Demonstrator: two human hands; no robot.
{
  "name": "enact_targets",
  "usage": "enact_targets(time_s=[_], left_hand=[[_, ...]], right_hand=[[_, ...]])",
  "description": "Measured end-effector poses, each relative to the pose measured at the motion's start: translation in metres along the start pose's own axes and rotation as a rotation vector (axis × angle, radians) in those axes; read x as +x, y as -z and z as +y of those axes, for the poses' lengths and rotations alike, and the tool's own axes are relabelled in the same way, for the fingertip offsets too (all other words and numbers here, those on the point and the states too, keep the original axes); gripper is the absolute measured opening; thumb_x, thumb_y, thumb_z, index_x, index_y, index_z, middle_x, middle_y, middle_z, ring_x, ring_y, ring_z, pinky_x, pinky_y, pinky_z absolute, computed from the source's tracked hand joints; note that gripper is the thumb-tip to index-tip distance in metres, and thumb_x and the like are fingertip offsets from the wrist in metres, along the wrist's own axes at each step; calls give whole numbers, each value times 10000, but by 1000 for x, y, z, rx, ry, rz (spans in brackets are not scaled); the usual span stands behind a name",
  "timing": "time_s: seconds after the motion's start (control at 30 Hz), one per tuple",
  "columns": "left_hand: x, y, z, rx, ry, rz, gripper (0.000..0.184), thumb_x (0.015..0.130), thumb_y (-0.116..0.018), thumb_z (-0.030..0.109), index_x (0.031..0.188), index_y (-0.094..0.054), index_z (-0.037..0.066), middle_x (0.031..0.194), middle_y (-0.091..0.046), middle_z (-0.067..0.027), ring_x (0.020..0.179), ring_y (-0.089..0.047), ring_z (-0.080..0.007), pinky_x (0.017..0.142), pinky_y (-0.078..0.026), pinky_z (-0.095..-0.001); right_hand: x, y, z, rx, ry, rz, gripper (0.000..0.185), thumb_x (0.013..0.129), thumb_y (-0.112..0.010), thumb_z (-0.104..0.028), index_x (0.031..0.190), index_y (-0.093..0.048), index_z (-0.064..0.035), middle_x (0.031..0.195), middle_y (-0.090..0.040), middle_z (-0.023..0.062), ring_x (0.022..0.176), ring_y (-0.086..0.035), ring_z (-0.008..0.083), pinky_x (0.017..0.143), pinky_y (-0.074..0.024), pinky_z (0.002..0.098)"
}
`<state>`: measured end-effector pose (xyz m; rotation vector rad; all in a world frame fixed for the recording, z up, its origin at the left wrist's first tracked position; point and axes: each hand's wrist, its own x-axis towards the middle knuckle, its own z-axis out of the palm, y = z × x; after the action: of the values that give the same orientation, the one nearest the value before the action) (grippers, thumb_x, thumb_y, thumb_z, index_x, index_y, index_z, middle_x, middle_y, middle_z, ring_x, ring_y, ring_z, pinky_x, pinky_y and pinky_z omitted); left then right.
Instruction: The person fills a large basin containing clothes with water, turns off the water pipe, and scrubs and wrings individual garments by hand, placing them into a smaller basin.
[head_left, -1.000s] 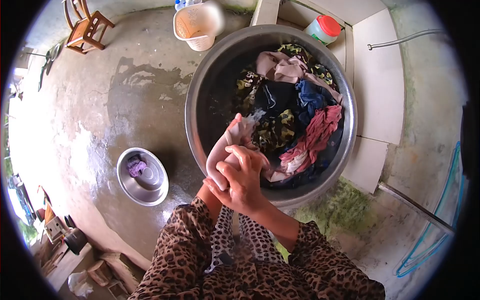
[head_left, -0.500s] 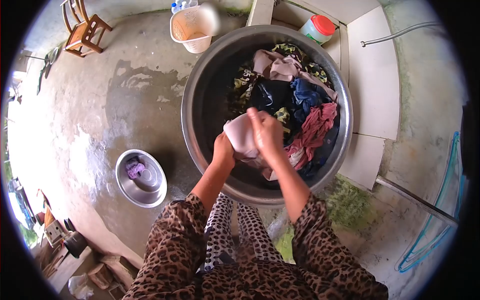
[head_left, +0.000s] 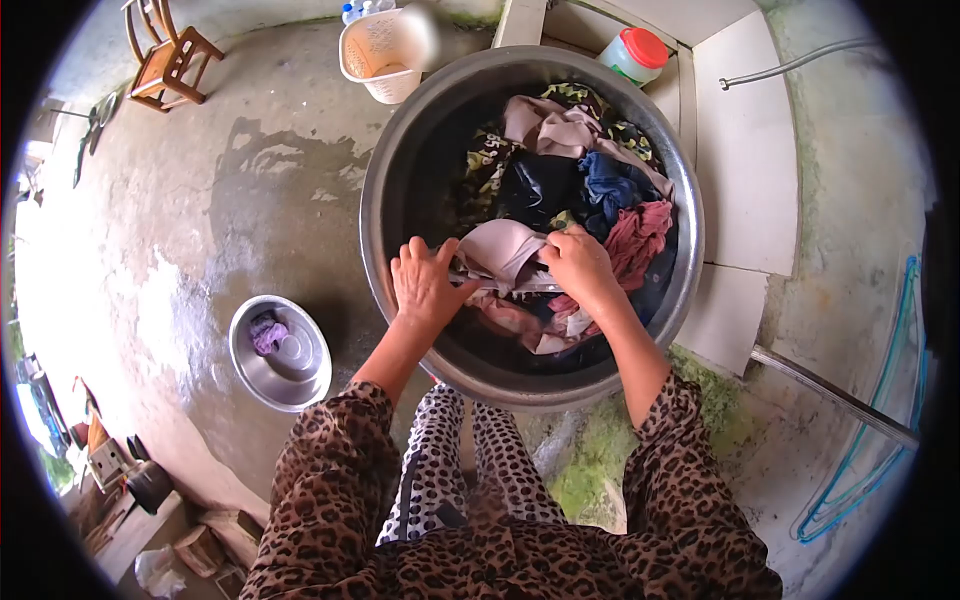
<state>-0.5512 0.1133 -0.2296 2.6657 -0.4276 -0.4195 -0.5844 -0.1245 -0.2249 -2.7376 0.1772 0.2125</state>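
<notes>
A large metal basin (head_left: 383, 215) holds dark water and several wet clothes. Over its near part, a pale pink cupped garment (head_left: 500, 250) is stretched between my hands. My left hand (head_left: 427, 283) is at the garment's left end, its fingers spread and its thumb against the fabric. At the right end, my right hand (head_left: 580, 263) pinches the edge. Beyond lie a red cloth (head_left: 640, 240), a blue cloth (head_left: 608, 185), a black cloth (head_left: 540, 185) and a beige-pink cloth (head_left: 555, 130), with camouflage fabric around them.
A small metal bowl (head_left: 300, 375) with a purple cloth (head_left: 267, 334) stands on the floor at left. Behind are a white basket (head_left: 390, 85), a red-lidded jar (head_left: 635, 58) and a wooden chair (head_left: 170, 68). Blue hangers (head_left: 880, 430) lie at right.
My hands have moved apart, from rubbing close together to holding the pink garment at its two ends. The garment has opened out above the water.
</notes>
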Motion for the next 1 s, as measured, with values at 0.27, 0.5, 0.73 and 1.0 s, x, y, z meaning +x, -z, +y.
enact_targets(time_s=[0.27, 0.5, 0.73, 1.0], left_hand=[[26, -1, -1, -360, -299, 113, 622, 755, -751, 314, 1307, -520, 145, 1265, -520, -216, 1127, -540, -338, 942, -436, -417], [47, 8, 6, -894, 14, -21, 144, 866, -621, 61, 1005, -652, 45, 751, -608, 4, 710, -541, -54, 647, -443, -204], [59, 71, 31, -827, -61, 153, 178, 877, -605, 76, 1049, -627, 36, 829, -625, -29, 783, -580, -84, 730, -458, -224], [75, 44, 25, -349, -192, 462, 278, 811, -674, 182, 1034, -613, 27, 984, -646, -147, 876, -635, -279, 789, -492, -367]], right_hand=[[0, 28, 0, 991, -185, -332, 324, 939, -549, -286, 820, -649, -1, 683, -593, 11, 637, -545, 104, 578, -430, 285], [-18, 30, -12, 1406, -316, -238, 265, 905, -601, -216, 968, -680, 30, 861, -666, 47, 807, -611, 87, 741, -461, 194], [-24, -2, -9, 1208, -139, -43, 243, 894, -622, -174, 1006, -668, 37, 1013, -667, 86, 1010, -590, 178, 909, -431, 311], [-14, 9, -32, 2194, -385, -125, 373, 956, -526, -270, 1230, -534, -16, 1194, -601, 108, 1132, -561, 228, 996, -423, 396]])
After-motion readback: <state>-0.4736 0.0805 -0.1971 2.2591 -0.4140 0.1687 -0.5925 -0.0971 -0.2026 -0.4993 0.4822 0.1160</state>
